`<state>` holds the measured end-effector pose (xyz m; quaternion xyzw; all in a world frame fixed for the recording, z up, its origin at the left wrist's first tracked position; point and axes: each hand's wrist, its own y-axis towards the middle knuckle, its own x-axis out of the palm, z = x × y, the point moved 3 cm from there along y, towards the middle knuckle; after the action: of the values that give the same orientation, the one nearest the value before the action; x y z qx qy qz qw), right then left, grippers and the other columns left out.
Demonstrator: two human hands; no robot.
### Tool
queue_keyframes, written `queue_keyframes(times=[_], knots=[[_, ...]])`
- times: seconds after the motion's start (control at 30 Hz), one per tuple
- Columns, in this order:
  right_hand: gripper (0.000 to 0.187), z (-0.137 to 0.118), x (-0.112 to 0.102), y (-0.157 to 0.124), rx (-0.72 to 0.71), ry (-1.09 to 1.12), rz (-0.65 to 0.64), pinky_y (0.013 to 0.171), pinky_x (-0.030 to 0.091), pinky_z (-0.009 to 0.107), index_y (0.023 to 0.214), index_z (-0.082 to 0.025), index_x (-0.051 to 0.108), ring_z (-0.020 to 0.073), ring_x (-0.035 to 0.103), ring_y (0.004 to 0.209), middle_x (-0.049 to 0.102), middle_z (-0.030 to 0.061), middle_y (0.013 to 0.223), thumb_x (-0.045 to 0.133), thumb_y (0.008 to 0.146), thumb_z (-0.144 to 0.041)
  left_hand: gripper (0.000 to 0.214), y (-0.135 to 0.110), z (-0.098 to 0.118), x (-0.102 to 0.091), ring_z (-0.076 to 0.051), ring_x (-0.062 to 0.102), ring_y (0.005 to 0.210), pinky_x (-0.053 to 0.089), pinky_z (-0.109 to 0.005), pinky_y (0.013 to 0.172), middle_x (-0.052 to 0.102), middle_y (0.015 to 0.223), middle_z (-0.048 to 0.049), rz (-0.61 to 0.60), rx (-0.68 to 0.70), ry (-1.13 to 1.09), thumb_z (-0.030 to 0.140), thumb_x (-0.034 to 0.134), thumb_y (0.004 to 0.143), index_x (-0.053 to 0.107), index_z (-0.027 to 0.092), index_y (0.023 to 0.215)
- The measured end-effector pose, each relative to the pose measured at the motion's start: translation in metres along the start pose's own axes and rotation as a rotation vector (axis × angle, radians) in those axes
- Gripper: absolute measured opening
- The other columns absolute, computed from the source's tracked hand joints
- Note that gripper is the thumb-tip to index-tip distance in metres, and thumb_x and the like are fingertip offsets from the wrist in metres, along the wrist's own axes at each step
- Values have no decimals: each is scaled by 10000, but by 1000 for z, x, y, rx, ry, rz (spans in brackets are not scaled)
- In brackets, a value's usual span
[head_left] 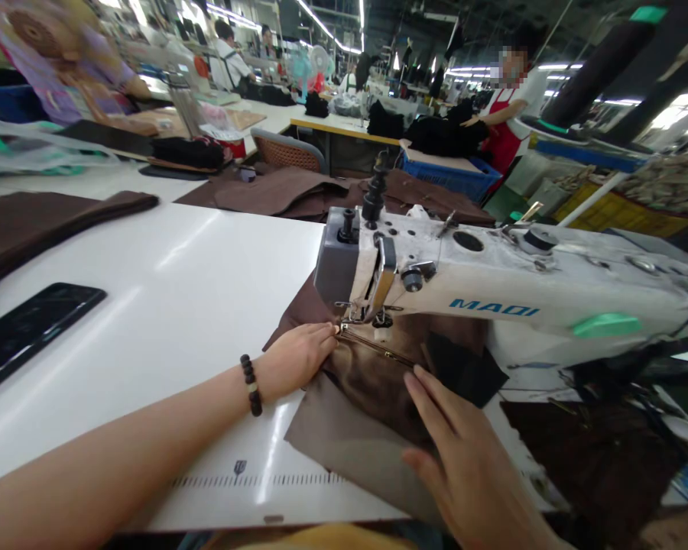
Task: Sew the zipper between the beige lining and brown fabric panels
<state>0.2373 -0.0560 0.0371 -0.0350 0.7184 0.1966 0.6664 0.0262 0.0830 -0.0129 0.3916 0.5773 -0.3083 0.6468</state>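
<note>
A brown fabric piece [372, 397] lies under the head of a white sewing machine [430, 298]. A zipper [381, 350] with metal parts runs slantwise across it, its left end close to the presser foot. My left hand [298, 355], a beaded bracelet [251, 384] on its wrist, has its fingers together, pinching the fabric by that end; their tips are partly hidden. Stretched out over the zipper's right end, the fingers of my right hand [464, 443] rest on the cloth with the thumb apart. A paler grey-brown layer [344, 447] spreads beneath, toward the table's front edge.
On the white table [223, 283] lie a black phone [37, 328] and stacked brown fabric [51, 225] at left. More brown pieces [280, 191] lie behind the machine. Dark cloth [596, 451] is at right. A person in a red apron [504, 137] is beyond a blue crate [450, 179].
</note>
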Motion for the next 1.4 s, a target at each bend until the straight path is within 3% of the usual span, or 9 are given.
queue_keyframes(times=[0.17,0.33,0.47,0.6,0.73,0.83,1.03,1.27,1.4], knots=[[477,15,61,11,32,59,-342,1010,263,625,1379,-275,276,254,230,1329,231,13,1447,330,924,-411,245,-7,22,-4,-217,574,1019,516,-362,856,573,1134,-125,-68,13,55,118,390,865,559,100,1041],[454,62,58,24,-46,147,-446,1081,176,558,1354,-310,324,209,165,1351,235,-14,1450,418,911,-343,231,11,28,-17,-214,619,855,523,-365,773,629,932,-91,-219,-175,-87,81,370,836,569,127,945],[366,55,44,39,27,103,-233,1038,324,490,1246,-198,498,251,342,1270,405,83,1360,474,882,-230,261,29,11,-23,-224,642,849,517,-316,731,654,900,-89,-232,-342,-204,62,393,773,577,142,941],[274,2,23,27,126,282,142,767,511,364,951,-105,609,199,569,880,607,115,927,369,913,-232,307,32,0,-23,-212,643,878,513,-288,748,661,935,-73,-218,-360,-261,55,395,747,603,167,942],[260,-30,35,5,157,236,-76,793,494,488,1075,-129,575,247,560,940,594,114,1045,423,881,-214,351,27,-4,-22,-221,634,916,511,-313,812,659,978,-78,-208,-403,-314,56,427,717,616,157,995],[419,-18,52,3,182,128,-236,962,295,652,1283,-173,431,288,409,1204,432,106,1330,466,870,-236,361,24,-7,-22,-216,623,951,502,-309,851,653,1010,-75,-189,-405,-332,57,444,709,612,152,1014],[420,21,60,27,-12,281,-460,1047,50,654,1322,-303,363,213,317,1288,325,17,1412,430,909,-331,323,19,-15,-19,-180,628,928,496,-266,842,660,977,-48,-135,-451,-468,47,451,740,612,151,999],[335,-14,43,22,304,2,-332,837,450,514,1158,-210,571,276,539,989,588,90,1105,482,845,-130,114,22,12,-17,-173,607,898,501,-303,839,637,921,-49,-37,-210,-325,121,514,790,609,150,846],[437,-44,51,22,288,74,-323,856,477,458,1263,-187,485,265,521,1016,543,100,1178,459,836,-93,179,24,15,-15,-203,611,911,508,-343,827,639,935,-70,-85,-257,-304,73,468,766,591,133,883]])
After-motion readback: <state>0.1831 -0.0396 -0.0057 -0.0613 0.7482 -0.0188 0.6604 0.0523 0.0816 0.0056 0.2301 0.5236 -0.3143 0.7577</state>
